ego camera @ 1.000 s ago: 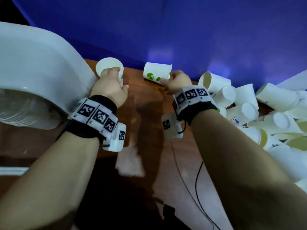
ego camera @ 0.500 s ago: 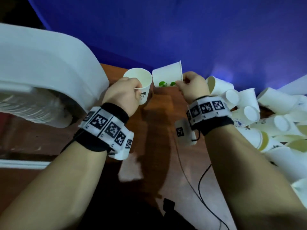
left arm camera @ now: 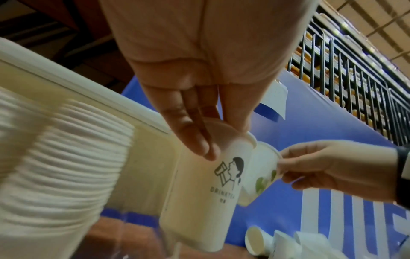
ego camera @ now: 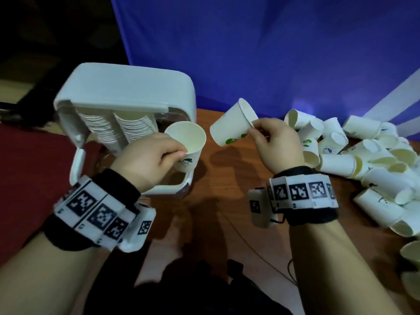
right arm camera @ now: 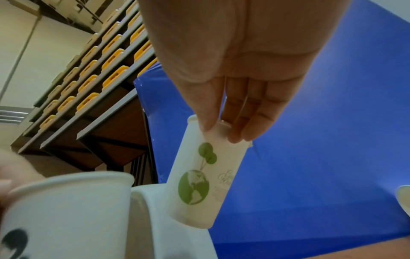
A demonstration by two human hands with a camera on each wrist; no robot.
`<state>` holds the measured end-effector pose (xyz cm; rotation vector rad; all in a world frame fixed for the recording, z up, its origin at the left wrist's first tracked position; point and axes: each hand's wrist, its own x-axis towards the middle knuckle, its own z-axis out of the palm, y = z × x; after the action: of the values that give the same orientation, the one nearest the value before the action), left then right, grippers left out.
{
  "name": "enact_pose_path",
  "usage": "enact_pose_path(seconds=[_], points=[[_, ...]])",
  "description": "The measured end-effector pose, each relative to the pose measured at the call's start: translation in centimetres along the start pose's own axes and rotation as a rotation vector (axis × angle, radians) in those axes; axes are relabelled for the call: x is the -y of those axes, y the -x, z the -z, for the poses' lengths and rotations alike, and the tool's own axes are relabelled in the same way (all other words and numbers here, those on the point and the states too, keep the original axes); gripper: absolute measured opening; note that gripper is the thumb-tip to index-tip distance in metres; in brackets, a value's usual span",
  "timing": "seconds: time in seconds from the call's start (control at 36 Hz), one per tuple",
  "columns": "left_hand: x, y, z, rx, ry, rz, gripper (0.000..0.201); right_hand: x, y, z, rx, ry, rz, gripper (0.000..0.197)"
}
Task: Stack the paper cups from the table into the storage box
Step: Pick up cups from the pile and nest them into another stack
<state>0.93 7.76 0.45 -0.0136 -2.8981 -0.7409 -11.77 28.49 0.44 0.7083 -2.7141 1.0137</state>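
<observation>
My left hand (ego camera: 156, 153) pinches the rim of an upright white paper cup with a black drinking-figure print (ego camera: 189, 145) (left arm camera: 221, 189), just in front of the white storage box (ego camera: 127, 87). Inside the box lie two rows of stacked cups (ego camera: 118, 130). My right hand (ego camera: 275, 142) pinches the rim of a tilted cup with a green globe print (ego camera: 231, 126) (right arm camera: 199, 177), its bottom pointing toward the left cup. The two cups are close but apart. A heap of loose paper cups (ego camera: 363, 160) lies on the wooden table at the right.
The box lid (ego camera: 127, 87) stands open behind the stacks. A blue backdrop (ego camera: 272, 53) rises behind the table (ego camera: 227, 189). A thin cable (ego camera: 261, 258) runs over the table near my right forearm. A dark red surface (ego camera: 29, 160) lies left of the box.
Both hands have lifted their cups off the table and drawn nearer to me. The view has swung so the whole box now shows. The right cup's bottom now tilts toward the left cup's mouth.
</observation>
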Motion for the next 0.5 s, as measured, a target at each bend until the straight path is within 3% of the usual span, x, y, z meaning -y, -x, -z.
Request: enact_pose_path(seconds=[0.08,0.19,0.36,0.5], points=[[2.2,1.9,0.1,0.026,-0.003,0.055,0.049,1.6,1.1,-1.1,-0.017,-0.010,0.061,0.018],[5.0,2.8,-1.8,0.044,0.003,0.113,0.021,3.0,2.6,-2.3,0.001,-0.017,0.122,0.016],[7.7,2.0,-5.1,0.179,0.021,0.185,0.023,4.3,3.7,-3.8,0.068,0.027,0.200,0.014],[8.2,1.1,-6.2,0.205,0.058,0.214,0.024,5.6,4.2,-5.4,0.145,0.090,0.290,0.019]])
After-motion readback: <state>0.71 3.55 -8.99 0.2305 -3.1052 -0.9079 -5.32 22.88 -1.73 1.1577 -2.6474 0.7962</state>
